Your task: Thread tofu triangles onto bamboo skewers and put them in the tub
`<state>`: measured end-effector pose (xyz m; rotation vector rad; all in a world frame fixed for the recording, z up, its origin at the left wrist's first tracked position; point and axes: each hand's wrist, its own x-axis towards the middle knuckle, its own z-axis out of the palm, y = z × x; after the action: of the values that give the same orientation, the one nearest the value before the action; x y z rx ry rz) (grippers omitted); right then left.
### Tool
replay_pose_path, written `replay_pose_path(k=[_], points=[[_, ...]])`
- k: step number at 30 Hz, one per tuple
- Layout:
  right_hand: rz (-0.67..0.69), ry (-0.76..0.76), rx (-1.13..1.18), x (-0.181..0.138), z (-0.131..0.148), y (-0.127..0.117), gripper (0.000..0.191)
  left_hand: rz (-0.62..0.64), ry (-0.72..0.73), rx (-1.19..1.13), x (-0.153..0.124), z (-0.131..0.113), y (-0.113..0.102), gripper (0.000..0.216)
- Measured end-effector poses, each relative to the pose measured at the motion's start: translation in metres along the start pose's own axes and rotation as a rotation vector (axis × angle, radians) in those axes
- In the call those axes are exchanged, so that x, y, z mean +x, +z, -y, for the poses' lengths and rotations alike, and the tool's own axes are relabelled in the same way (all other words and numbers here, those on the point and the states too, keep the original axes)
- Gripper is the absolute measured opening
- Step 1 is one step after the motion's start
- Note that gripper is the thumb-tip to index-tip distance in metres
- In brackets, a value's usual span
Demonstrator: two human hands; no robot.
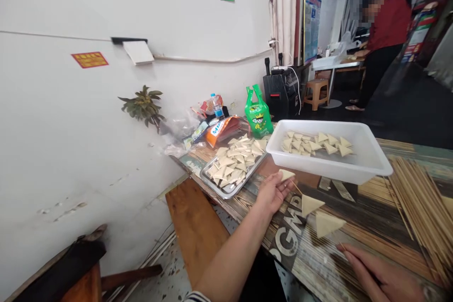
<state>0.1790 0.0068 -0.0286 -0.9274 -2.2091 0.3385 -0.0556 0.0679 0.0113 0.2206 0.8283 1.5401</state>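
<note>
Holding: my left hand [274, 192] pinches one pale triangle [286, 174] in its fingertips, above the table [354, 255] and just in front of the white tub [368, 165].
Stick: one thin bamboo stick [298, 188] runs from that triangle toward my right hand [382, 273].
Right hand: it lies low with its fingertips at the stick's near end; I cannot tell if they grip.
Threaded: two more triangles [311, 204] sit between my hands, flat, matte and cream-coloured.
Heaps: two, too many to count; one is on the shiny metal tray [226, 191], one in the smooth plastic tub.
Spare skewers [417, 203]: a fanned pile lies at my right.
</note>
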Motion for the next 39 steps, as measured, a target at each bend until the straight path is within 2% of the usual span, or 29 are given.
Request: replay_pose_path(k=[3,6,14,29,39], points=[[0.01,0.036,-0.017,0.004,0.012,-0.006,0.026,-0.038,-0.068,-0.037,0.004,-0.001,-0.005,0.007],[0.05,0.079,-0.033,0.0,0.013,-0.006,0.026,-0.018,-0.098,-0.05,0.011,0.003,-0.012,0.012],[0.076,0.131,-0.024,0.0,0.008,-0.001,0.028,0.065,-0.087,-0.019,0.008,0.007,-0.012,0.016],[0.172,0.249,0.034,-0.007,0.005,0.002,0.03,0.117,-0.095,0.049,0.007,0.009,-0.016,0.019],[0.188,0.243,0.024,-0.003,0.008,-0.001,0.032,0.137,-0.08,0.063,0.008,0.01,-0.016,0.018]])
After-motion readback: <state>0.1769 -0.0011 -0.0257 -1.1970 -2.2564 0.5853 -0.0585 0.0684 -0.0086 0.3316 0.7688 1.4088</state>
